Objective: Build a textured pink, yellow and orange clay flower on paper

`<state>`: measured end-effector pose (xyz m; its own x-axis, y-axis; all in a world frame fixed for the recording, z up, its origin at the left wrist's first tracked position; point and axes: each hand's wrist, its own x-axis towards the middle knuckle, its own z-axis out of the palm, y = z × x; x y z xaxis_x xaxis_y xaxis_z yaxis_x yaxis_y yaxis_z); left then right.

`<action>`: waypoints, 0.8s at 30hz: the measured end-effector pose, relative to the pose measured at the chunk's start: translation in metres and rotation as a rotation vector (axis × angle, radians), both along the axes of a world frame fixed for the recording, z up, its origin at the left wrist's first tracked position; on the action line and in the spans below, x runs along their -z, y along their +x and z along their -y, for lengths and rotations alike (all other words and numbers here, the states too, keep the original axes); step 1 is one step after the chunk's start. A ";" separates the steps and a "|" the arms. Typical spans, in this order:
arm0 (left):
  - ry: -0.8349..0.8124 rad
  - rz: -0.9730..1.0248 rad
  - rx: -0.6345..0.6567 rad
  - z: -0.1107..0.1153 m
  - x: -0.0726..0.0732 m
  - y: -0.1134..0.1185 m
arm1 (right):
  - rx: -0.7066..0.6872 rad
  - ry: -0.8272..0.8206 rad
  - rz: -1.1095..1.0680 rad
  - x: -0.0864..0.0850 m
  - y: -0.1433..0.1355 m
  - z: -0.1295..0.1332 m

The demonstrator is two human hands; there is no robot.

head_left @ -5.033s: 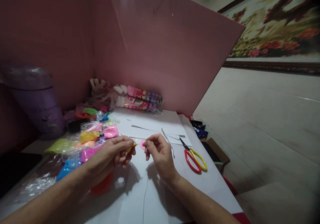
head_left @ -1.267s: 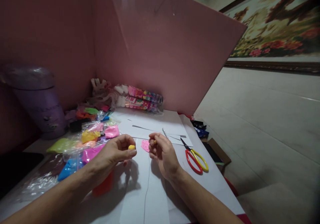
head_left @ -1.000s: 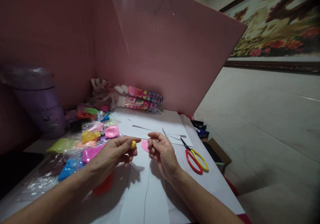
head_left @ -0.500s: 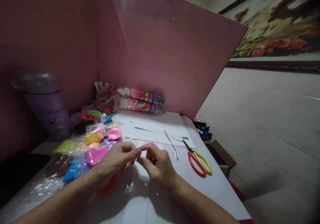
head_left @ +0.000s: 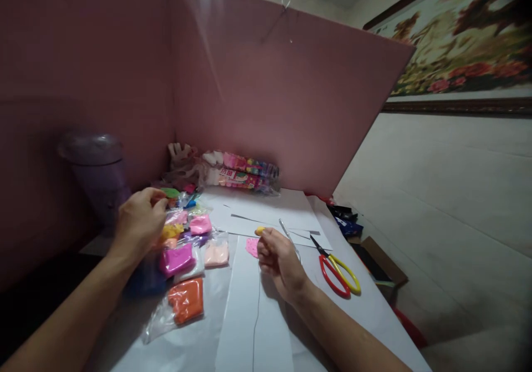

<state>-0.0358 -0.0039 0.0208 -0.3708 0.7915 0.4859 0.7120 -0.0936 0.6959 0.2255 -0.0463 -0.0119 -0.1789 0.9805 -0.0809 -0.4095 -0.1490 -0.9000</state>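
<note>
My right hand (head_left: pixel 279 258) is closed in a pinch on a small yellow piece (head_left: pixel 260 230) above the white sheet. A flat pink piece (head_left: pixel 252 247) lies on the sheet just left of the fingers. At the left, my left hand (head_left: pixel 141 219) is over the heap of bagged clay, its fingertips beside an orange and a green bag (head_left: pixel 170 193). Whether those fingers grip anything is hidden. Below them lie bags of yellow, magenta (head_left: pixel 177 259), pale peach (head_left: pixel 216 253) and orange clay (head_left: pixel 185 300).
Red-and-yellow scissors (head_left: pixel 339 275) and a silver tool (head_left: pixel 286 232) lie to the right. White paper (head_left: pixel 274 200) with dark strips is behind. A purple tumbler (head_left: pixel 97 178) stands at the left. Packaged clay (head_left: pixel 241 171) rests against the pink panel (head_left: pixel 266 100).
The hands have parted: my left hand has moved left and away to the clay bags, and my right hand has shifted slightly right. The yellow piece now shows. The view has shifted a little.
</note>
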 end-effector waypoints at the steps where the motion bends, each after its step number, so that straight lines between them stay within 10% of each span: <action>1: -0.021 -0.028 -0.004 -0.004 0.002 -0.007 | -0.019 -0.038 -0.062 0.000 0.001 -0.001; 13: -0.214 -0.230 -0.003 -0.033 0.035 -0.030 | -0.247 -0.205 -0.430 0.003 -0.003 0.003; 24: -0.218 -0.308 -0.020 -0.022 0.022 -0.018 | -0.285 -0.227 -0.272 0.002 -0.005 0.009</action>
<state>-0.0537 0.0177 -0.0016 -0.2500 0.8827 0.3980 0.8910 0.0488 0.4514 0.2207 -0.0550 -0.0144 -0.4837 0.8520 -0.2003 -0.5410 -0.4710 -0.6968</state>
